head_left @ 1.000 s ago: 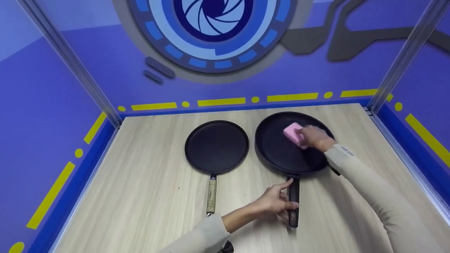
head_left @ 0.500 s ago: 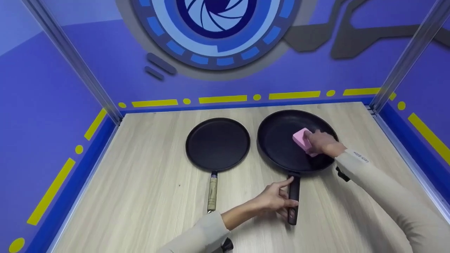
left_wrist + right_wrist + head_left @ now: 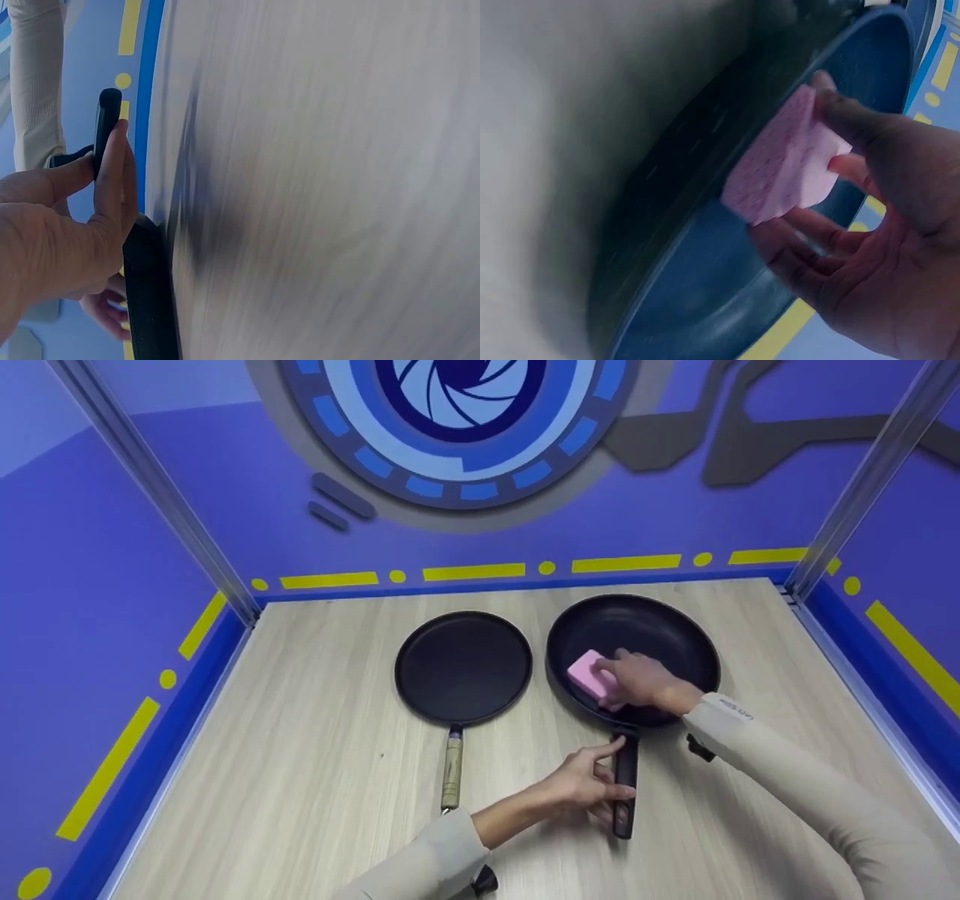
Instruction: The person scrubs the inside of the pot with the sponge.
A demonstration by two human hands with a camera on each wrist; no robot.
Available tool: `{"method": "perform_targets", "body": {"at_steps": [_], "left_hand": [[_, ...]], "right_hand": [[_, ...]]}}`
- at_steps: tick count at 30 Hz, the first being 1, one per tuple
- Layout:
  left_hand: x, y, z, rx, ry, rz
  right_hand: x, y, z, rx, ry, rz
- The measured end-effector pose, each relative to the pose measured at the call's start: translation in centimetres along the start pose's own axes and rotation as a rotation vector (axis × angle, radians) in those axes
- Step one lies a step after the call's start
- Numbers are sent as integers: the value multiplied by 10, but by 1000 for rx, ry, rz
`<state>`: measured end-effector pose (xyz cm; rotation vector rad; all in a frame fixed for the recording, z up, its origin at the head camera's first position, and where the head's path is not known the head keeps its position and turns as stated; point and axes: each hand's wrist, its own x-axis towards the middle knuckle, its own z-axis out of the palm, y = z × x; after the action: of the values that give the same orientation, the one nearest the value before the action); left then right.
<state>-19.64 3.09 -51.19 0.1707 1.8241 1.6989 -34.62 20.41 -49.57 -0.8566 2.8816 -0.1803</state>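
A deep black frying pan (image 3: 660, 637) stands at the right of the table, its dark handle (image 3: 625, 769) pointing toward me. My left hand (image 3: 585, 784) grips that handle, thumb along the near side and fingers round it; the left wrist view shows the handle (image 3: 109, 124) between thumb and fingers. Inside the pan, my right hand (image 3: 641, 679) pinches a pink sponge (image 3: 589, 673) over the lower left of the cooking surface. In the right wrist view the sponge (image 3: 784, 161) is bent between thumb and fingertips, close to the pan's wall.
Left of the frying pan lies a flat, shallow black pan (image 3: 463, 667) with a wooden handle (image 3: 452, 772), partly covered by the left sleeve at its end. Blue panels (image 3: 300, 547) with yellow marks enclose the wooden table (image 3: 315, 750) at the back and sides.
The right hand, with the sponge, moved right and slightly nearer, then swept left across the pan. The left hand stays on the handle, and the pans keep their places.
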Motion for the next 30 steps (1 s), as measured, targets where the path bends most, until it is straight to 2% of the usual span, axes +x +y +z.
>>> {"method": "perform_targets", "body": {"at_steps": [3,6,12,15,22,26,30], "left_hand": [[-1,0,0,25,9,7],[-1,1,0,39,12,17],[-3,-1,3,81,41,31],[-3,0,4,103,55,34],[-2,5,6,122,68,28],[-2,4,6,114,68,23],[-2,1,5,81,51,23]], "right_hand": [[4,-8,3,2,0,-24],[-1,-10,3,-8,-7,-50],[-25,3,-4,-25,-54,-143],[-35,14,-10,-21,-73,-155],[-40,52,-16,-21,-63,-31],[-33,74,-13,-40,-14,30],[-18,84,-11,-61,30,105]]}}
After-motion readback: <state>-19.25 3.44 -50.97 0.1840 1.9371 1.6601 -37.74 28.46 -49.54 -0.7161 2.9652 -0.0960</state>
